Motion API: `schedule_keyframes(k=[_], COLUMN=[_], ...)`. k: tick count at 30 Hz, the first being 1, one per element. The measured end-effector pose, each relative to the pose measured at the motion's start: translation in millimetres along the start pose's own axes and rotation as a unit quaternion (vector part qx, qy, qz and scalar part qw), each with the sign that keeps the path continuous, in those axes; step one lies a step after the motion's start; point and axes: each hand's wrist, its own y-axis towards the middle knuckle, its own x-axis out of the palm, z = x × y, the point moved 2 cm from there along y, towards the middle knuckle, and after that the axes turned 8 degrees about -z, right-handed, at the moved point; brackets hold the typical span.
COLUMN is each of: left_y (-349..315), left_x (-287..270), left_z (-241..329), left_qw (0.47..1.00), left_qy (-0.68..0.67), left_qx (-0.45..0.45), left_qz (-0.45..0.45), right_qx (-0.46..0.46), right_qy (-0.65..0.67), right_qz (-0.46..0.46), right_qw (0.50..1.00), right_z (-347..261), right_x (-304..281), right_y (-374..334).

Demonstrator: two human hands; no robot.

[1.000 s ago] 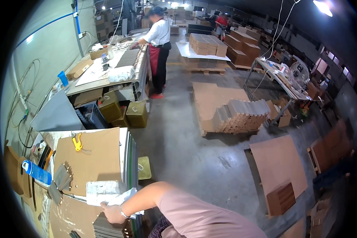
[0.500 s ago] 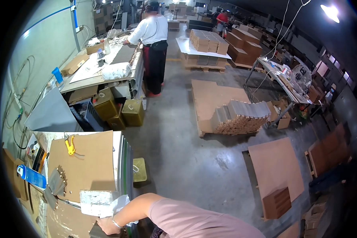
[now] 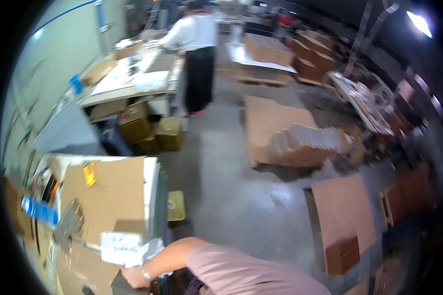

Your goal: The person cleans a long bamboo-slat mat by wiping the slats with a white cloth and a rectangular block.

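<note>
My right hand (image 3: 135, 278) is at the lower left, over the near edge of the workbench. Its fingers are closed round the edge of a dark grey flat piece (image 3: 119, 285), partly cut off by the lower rim. Touching my wrist is a white wrapped block (image 3: 120, 247) with crumpled plastic (image 3: 151, 250) at its side. Farther up, a yellow-handled tool (image 3: 89, 173) lies on a brown cardboard sheet (image 3: 110, 196). Fanned grey pieces (image 3: 70, 223) lie left of the block. My left hand is out of view. A small dark object (image 3: 87, 291) at the bottom rim is too blurred to name.
A blue bottle (image 3: 39, 210) lies at the bench's left side. Yellow-green tins (image 3: 169, 133) stand beneath the far table (image 3: 106, 97), where a person in white (image 3: 197, 37) stands. Pallets on the floor carry stacked grey pieces (image 3: 305, 142), a brown sheet (image 3: 342, 201) and cardboard boxes.
The whole view has shifted slightly and blurred with head motion. My right hand stays on the grey piece. The small dark object has come into view at the lower rim.
</note>
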Motion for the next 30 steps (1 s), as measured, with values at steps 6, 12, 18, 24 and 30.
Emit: schedule_keyframes(k=[6, 12, 18, 24, 30], left_y=[19.5, 3.6, -1.1, -9.9, -28.1], left_x=[-11.0, -43.4, -85.8, -142.0, -201.7], left_z=[33.1, 15.6, -34.5, -132.3, -204.8], left_qw=[0.990, 0.992, 0.988, 0.967, 0.931], left_qy=[0.122, 0.114, 0.119, 0.149, 0.163], left_qx=[0.047, -0.044, -0.093, -0.187, -0.303], left_qz=[0.050, 0.010, 0.030, 0.084, 0.121], right_qx=[0.034, 0.047, 0.063, 0.093, 0.096], right_qy=[0.052, 0.051, 0.012, 0.004, -0.014], right_qz=[0.240, 0.126, 0.056, 0.035, 0.022], right_qw=[0.969, 0.990, 0.996, 0.995, 0.995], right_z=[10.8, -11.5, -11.3, -8.5, -11.9], right_x=[-16.9, -46.9, -49.7, -47.6, -51.8], right_y=[-34.7, -36.5, -41.5, -37.6, -29.5])
